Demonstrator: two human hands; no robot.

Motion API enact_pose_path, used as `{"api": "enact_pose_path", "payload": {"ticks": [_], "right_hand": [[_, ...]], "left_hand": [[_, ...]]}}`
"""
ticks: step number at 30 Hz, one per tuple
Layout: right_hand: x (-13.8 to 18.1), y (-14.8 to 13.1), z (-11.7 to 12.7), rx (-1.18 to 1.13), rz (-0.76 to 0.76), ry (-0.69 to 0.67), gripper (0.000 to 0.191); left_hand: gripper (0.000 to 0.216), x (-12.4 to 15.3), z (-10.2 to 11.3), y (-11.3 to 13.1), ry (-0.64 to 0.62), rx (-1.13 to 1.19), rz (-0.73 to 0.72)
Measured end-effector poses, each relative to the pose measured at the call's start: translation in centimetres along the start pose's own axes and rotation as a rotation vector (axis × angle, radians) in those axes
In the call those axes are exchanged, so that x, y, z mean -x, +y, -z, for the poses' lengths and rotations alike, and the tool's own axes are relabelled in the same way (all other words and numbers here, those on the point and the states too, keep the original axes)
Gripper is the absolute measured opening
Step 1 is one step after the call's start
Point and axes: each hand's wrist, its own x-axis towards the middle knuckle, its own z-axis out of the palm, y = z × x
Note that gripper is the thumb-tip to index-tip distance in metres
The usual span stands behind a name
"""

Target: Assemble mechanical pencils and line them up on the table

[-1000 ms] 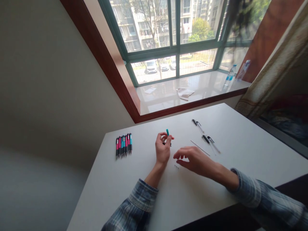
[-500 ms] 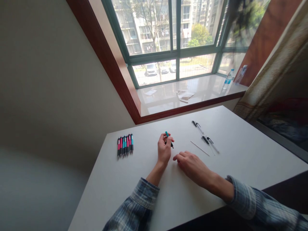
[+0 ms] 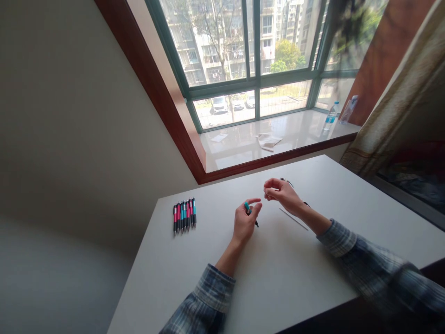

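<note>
My left hand [image 3: 244, 221] is closed around a teal and black pen [image 3: 247, 207], whose dark lower end sticks out below the fingers. Just up and to the right, my right hand [image 3: 284, 195] is raised with thumb and fingers pinched together; whatever it holds is too small to make out. Under the right wrist lies a thin pen refill [image 3: 294, 219]. Black and clear pen parts [image 3: 287, 182] show only partly behind the right hand. Off to the left, several pink and teal pens [image 3: 184, 216] with black grips lie side by side.
The white table [image 3: 292, 273] stands against a windowsill with a reddish wooden edge [image 3: 257, 163]. On the sill are a crumpled cloth or wrapper [image 3: 268, 141], a sheet of paper [image 3: 219, 138] and a water bottle [image 3: 331, 116]. A curtain [image 3: 392, 102] hangs at the right.
My right hand has risen from the tabletop, moving away from me and slightly right, into a pinch. My left hand has loosened its thumb and forefinger a little, still with the pen.
</note>
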Motion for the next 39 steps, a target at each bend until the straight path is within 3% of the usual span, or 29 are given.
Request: {"api": "enact_pose_path", "payload": {"ticks": [6,11,17,22,27,34,39], "right_hand": [[1.2,1.1,-0.4,0.085,0.037,-0.175,0.019],[1.0,0.6,0.0,0.238,0.131,-0.207,0.021],[3.1,-2.6,2.2,0.817,0.288,-0.040,0.013],[6.8,-2.6,3.3,1.186,0.125,0.038,0.018],[8.9,-0.9,3.1,1.265,-0.025,-0.002,0.025],[8.6,-0.2,2.8,1.349,-0.037,-0.067,0.033],[7.6,-0.8,2.2,1.259,-0.013,-0.157,0.023]], "left_hand": [[0.045,-0.2,0.0,-0.3,0.034,0.002,-0.011],[0.044,-0.3,0.0,-0.5,0.058,0.014,-0.015],[0.045,-0.4,-0.1,-0.4,0.075,-0.025,-0.005],[0.046,-0.4,0.1,-0.7,0.050,-0.053,0.015],[0.045,-0.4,0.1,-0.8,0.042,0.001,0.002],[0.048,-0.7,0.2,-0.4,0.044,0.195,0.070],[0.050,-0.4,1.8,0.1,0.089,0.207,0.082]]}}
